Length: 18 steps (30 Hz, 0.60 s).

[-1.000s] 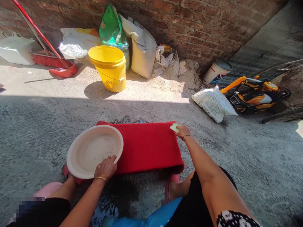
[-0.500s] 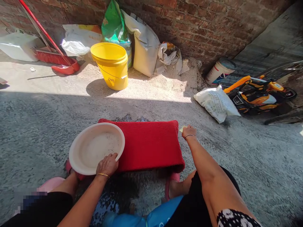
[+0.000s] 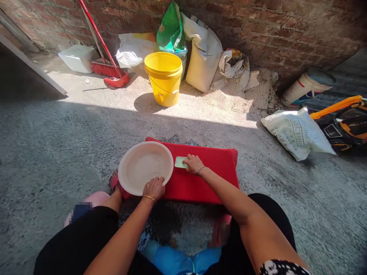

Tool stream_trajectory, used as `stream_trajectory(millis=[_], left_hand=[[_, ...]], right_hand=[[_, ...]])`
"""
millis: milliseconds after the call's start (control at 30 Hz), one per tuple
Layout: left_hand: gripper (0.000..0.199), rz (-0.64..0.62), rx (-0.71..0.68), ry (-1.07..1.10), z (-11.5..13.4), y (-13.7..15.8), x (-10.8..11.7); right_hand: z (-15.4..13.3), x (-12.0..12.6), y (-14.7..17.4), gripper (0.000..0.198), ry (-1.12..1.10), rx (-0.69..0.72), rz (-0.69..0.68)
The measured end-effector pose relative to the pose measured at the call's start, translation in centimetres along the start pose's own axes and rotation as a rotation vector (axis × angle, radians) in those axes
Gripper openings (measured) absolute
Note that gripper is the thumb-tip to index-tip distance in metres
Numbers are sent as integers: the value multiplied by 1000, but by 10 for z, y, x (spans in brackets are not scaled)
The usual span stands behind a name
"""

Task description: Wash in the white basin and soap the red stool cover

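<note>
My left hand (image 3: pixel 154 188) grips the near right rim of a white plastic basin (image 3: pixel 129 181), thumb over the edge. The basin sits tilted at the left end of a low, red cloth-covered block or bench (image 3: pixel 212 183), holding only a few dark specks. In my right hand (image 3: pixel 194 164) is a pale green, flat rectangular thing (image 3: pixel 180 162) with rounded corners. It lies over the red cloth, just right of the basin's rim; its underside is hidden.
A yellow bucket (image 3: pixel 164 80) stands ahead, before a white sack (image 3: pixel 204 57) at the brick wall. A red broom (image 3: pixel 104 68) and dustpan (image 3: pixel 118 79) are further left. A filled white bag (image 3: pixel 298 131) and orange-black toy vehicle (image 3: pixel 341 130) lie right. Wet concrete shows beneath the bench.
My right hand has moved left with the pale green thing, from beyond the red cloth's right end to beside the basin. My left hand keeps its grip. The view has turned left.
</note>
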<state>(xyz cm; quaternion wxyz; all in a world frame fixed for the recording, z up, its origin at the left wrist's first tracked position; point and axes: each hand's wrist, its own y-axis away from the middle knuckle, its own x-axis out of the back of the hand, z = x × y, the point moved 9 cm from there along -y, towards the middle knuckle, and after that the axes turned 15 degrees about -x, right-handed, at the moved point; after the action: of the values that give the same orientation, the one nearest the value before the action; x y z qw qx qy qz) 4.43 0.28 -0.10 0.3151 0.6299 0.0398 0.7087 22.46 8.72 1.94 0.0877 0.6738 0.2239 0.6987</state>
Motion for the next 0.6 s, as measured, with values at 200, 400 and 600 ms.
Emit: stream_trajectory(millis=[200,400,600], left_hand=[[32,-10,-15,-30,-3,-4,-5],[32,-3,-19,-20,-2,-4,-5],[32,-2,-20,-19,-2,-4,-3]], right_hand=[[-40,-15,-15,60,47,69,-15],[5,-23,-11,58,94,-45,-67],[166,-29,41,55,141,-385,-133]])
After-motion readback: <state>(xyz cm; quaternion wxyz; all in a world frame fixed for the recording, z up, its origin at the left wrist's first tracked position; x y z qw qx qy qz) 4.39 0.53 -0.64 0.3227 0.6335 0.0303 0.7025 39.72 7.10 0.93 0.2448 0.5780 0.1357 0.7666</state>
